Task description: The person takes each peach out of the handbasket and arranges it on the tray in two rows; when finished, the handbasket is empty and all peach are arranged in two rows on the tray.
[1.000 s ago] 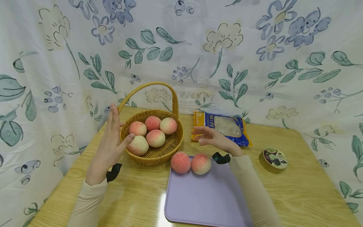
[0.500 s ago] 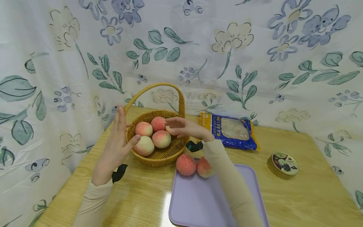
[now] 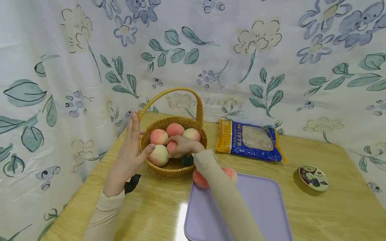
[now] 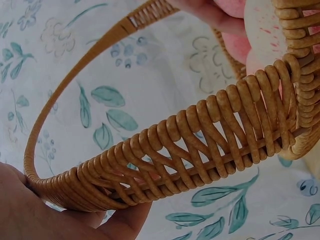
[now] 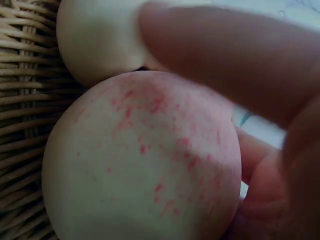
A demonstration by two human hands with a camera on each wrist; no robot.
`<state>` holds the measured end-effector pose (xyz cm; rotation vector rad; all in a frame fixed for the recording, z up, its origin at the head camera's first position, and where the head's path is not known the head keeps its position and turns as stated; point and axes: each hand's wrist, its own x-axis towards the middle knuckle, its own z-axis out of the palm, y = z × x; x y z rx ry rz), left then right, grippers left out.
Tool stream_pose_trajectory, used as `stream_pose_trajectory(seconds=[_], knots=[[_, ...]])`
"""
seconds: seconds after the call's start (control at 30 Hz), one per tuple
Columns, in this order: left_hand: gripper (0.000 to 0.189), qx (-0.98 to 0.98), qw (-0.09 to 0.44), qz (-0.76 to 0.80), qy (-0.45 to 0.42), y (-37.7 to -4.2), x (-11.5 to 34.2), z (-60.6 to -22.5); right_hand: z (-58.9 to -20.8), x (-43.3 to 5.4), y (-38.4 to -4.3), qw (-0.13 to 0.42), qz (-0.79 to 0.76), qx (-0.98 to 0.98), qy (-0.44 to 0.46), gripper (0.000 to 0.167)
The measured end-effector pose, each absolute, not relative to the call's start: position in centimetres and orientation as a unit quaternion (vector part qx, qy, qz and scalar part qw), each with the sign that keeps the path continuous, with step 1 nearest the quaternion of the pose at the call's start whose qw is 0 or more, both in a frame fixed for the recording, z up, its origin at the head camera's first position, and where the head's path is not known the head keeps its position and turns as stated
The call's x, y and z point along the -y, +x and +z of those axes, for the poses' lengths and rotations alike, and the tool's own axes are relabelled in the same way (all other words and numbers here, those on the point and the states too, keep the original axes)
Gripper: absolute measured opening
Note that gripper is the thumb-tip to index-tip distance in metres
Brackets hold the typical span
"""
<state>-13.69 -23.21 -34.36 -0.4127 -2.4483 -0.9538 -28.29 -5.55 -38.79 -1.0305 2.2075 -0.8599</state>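
Note:
A brown wicker basket (image 3: 173, 172) with a tall handle (image 3: 199, 110) holds several pink-and-cream peaches. My left hand (image 3: 124, 159) is at the basket's left side, gripping where handle and rim meet. Its upper fingers point up in the head view; the left wrist view shows the woven edge (image 4: 165, 150) running into the hand. Inside the basket my right hand (image 3: 184, 146) grips a peach (image 3: 172, 147), partly hidden by the hand. From the right wrist, this peach (image 5: 142, 160) sits between thumb and fingers, beside a paler peach (image 5: 95, 40).
A lilac tray (image 3: 256, 207) lies in front, with two peaches at its far left corner, partly behind the right sleeve (image 3: 223, 190). A blue-and-yellow pasta bag (image 3: 256, 139) lies behind it, and a round tin (image 3: 312, 179) stands right. A floral curtain (image 3: 223, 50) hangs behind.
My right hand has moved left and down from above the tray's far edge into the basket and grips a peach. The left hand keeps its place on the basket. The head view has shifted slightly left.

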Motion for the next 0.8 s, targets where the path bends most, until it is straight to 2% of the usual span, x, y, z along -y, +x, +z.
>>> stream_pose_trajectory(seconds=[0.17,0.33,0.5,0.67,0.8], knots=[[0.090,0.891,0.245,-0.353,-0.150,-13.7,23.0,-34.3,-38.5,5.8,-27.9,0.257,-0.291,-0.842,-0.376,0.060],[0.090,0.892,0.239,-0.355,-0.149,-13.7,23.0,-34.4,-38.4,6.0,-27.9,0.256,-0.270,-0.854,-0.364,0.058],[0.090,0.892,0.234,-0.359,-0.145,-13.7,23.0,-34.5,-38.3,5.1,-28.1,0.286,-0.321,-0.833,-0.349,0.052],[0.089,0.892,0.235,-0.357,-0.146,-13.8,23.1,-34.5,-37.9,3.6,-28.8,0.263,-0.384,-0.813,-0.350,0.057],[0.089,0.893,0.235,-0.354,-0.146,-13.8,23.1,-34.5,-37.7,2.2,-28.9,0.290,-0.490,-0.757,-0.321,0.063]])
